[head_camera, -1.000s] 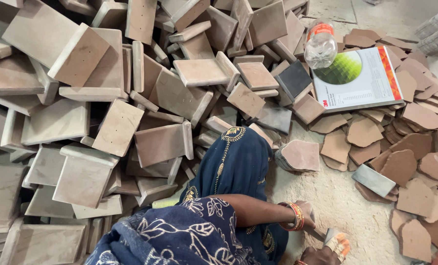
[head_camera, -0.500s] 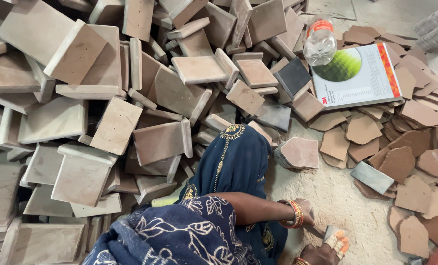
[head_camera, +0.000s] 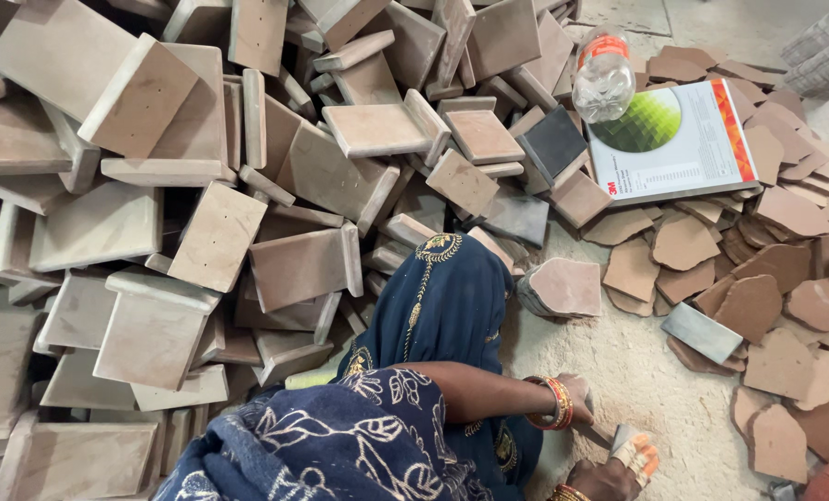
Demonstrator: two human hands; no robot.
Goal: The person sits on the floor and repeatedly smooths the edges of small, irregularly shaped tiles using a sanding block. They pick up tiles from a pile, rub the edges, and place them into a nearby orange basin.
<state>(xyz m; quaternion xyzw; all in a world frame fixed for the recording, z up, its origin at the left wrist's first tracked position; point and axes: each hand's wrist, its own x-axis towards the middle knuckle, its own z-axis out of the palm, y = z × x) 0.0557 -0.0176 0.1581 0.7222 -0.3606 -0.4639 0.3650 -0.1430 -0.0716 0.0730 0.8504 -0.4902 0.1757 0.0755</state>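
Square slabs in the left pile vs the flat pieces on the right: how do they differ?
The square slabs are thick, straight-edged and heaped at angles; the flat pieces are thin, irregular and lie flat on the floor. The slabs look larger. Both are reddish-brown stone.

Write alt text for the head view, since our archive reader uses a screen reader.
Seen from above, a person in dark blue patterned cloth sits on a sandy floor, left hand and right hand low beside a small grey object, too hidden to identify. Square stone tiles are heaped at left; chipped rounded pieces, a plastic bottle and a flat box lie at right.
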